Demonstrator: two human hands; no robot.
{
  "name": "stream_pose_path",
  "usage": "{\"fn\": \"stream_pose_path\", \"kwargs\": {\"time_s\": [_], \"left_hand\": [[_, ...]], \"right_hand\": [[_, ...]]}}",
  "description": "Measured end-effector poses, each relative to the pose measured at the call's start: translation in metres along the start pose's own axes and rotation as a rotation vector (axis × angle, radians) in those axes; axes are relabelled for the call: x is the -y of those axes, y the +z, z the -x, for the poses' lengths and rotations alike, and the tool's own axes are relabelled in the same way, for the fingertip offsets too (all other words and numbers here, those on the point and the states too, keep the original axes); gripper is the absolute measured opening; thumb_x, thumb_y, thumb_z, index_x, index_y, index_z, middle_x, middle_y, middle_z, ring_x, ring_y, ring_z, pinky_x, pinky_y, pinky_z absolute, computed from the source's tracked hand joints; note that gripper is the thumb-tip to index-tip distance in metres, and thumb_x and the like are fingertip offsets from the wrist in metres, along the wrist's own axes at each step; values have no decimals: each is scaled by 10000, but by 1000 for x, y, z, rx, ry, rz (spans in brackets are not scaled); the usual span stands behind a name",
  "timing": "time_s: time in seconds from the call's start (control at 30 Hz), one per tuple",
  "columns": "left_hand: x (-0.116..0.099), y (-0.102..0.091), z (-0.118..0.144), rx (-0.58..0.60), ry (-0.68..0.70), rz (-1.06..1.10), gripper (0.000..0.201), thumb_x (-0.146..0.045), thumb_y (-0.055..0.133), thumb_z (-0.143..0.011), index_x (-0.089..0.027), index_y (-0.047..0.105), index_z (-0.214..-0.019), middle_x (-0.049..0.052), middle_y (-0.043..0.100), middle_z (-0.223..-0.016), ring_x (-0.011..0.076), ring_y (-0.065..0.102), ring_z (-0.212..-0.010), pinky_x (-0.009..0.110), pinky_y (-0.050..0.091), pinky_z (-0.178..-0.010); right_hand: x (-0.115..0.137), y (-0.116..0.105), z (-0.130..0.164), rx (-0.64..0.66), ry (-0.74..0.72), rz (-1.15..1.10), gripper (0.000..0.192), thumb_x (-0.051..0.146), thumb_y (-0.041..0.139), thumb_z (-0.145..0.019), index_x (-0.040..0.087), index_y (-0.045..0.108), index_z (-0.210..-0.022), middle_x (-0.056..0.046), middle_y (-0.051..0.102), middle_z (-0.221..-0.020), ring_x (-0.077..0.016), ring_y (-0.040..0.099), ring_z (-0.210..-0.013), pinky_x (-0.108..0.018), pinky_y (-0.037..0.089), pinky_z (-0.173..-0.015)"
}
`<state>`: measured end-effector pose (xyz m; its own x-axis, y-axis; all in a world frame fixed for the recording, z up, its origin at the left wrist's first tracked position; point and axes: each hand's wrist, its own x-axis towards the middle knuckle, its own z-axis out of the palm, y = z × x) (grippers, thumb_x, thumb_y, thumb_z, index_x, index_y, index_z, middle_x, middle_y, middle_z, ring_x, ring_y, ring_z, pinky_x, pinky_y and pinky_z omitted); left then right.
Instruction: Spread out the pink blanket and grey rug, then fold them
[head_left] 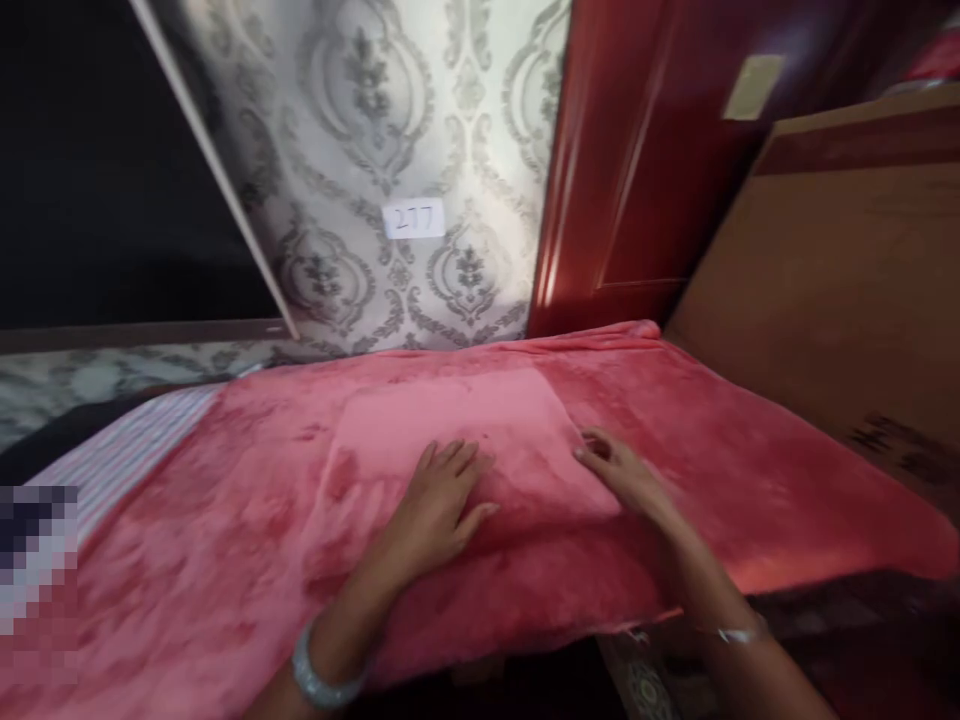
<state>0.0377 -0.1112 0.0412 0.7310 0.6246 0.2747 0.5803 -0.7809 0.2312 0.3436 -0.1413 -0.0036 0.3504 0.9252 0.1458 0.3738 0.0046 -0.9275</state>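
A folded pink plush cloth (442, 405) lies flat as a rough rectangle on a larger pink plush cover of the same colour. My left hand (444, 500) rests palm down on its front middle part, fingers stretched out and thumb apart. At the cloth's right edge is my right hand (619, 470), half curled, with a small gap between thumb and fingers. Its fingertips touch or nearly touch that edge, which shows no visible lift.
The pink cover (750, 470) spreads over the surface and hangs at the front. Striped fabric (142, 440) lies at left, below a dark screen (127, 170). A large cardboard box (847, 260) stands at right. Behind are patterned wallpaper, a "277" label (414, 218) and a red door (637, 150).
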Motion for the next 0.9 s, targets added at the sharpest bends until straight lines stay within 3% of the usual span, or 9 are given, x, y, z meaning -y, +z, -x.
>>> {"fn": "stream_pose_path", "kwargs": {"time_s": [0.13, 0.23, 0.3, 0.43, 0.57, 0.67, 0.8, 0.9], "left_hand": [[47, -21, 57, -179, -256, -133, 485, -388, 456, -963, -196, 552, -1398, 154, 499, -1496, 336, 429, -1408, 622, 285, -1175], [84, -17, 94, -284, -456, -118, 523, -437, 482, -932, -164, 568, -1371, 174, 550, -1443, 333, 520, -1333, 555, 401, -1124], [98, -8, 110, -350, -536, -19, 564, -477, 486, -919, -159, 547, -1380, 161, 594, -1398, 303, 576, -1275, 489, 466, -1079], [99, 5, 118, -466, -667, 160, 559, -550, 497, -869, -124, 629, -1206, 163, 695, -1204, 302, 663, -1101, 449, 535, -958], [90, 3, 116, -510, -728, 336, 479, -590, 520, -839, -162, 669, -994, 101, 715, -962, 261, 672, -886, 386, 547, -806], [86, -1, 119, -588, -705, 410, 417, -584, 542, -837, -189, 670, -878, 79, 688, -958, 243, 647, -925, 360, 525, -845], [82, -2, 127, -707, -740, 425, 406, -605, 586, -813, -209, 658, -762, 76, 657, -991, 244, 624, -983, 353, 506, -917], [80, -3, 131, -669, -757, 468, 453, -660, 610, -775, -215, 665, -711, 76, 661, -959, 254, 627, -969, 366, 509, -935]], "right_hand": [[-6, -2, 24, -42, 11, -46, 671, 626, 707, -639, 213, 631, -1161, -71, 692, -904, -254, 640, -856, -343, 510, -733], [-8, 4, 40, -124, 9, -18, 734, 637, 704, -681, 208, 609, -1269, -72, 700, -927, -251, 647, -861, -339, 523, -735], [-11, 11, 46, -185, 12, -21, 722, 642, 693, -698, 199, 622, -1263, -79, 703, -959, -252, 645, -881, -334, 524, -744], [-18, 22, 50, -260, 82, -127, 726, 668, 698, -674, 183, 644, -1212, -91, 705, -1061, -260, 640, -958, -333, 516, -785], [-22, 23, 52, -280, 102, -168, 677, 668, 703, -679, 182, 664, -1148, -91, 705, -1097, -262, 635, -994, -335, 506, -824], [-23, 20, 56, -304, 59, -140, 618, 659, 688, -713, 181, 679, -1106, -95, 703, -1115, -272, 627, -1036, -344, 495, -872], [-22, 19, 62, -286, 8, -121, 629, 641, 666, -762, 189, 646, -1199, -101, 683, -1197, -287, 609, -1112, -358, 479, -911], [-24, 20, 64, -295, 0, -79, 629, 655, 658, -757, 196, 644, -1187, -105, 684, -1193, -306, 612, -1104, -377, 483, -893]]}}
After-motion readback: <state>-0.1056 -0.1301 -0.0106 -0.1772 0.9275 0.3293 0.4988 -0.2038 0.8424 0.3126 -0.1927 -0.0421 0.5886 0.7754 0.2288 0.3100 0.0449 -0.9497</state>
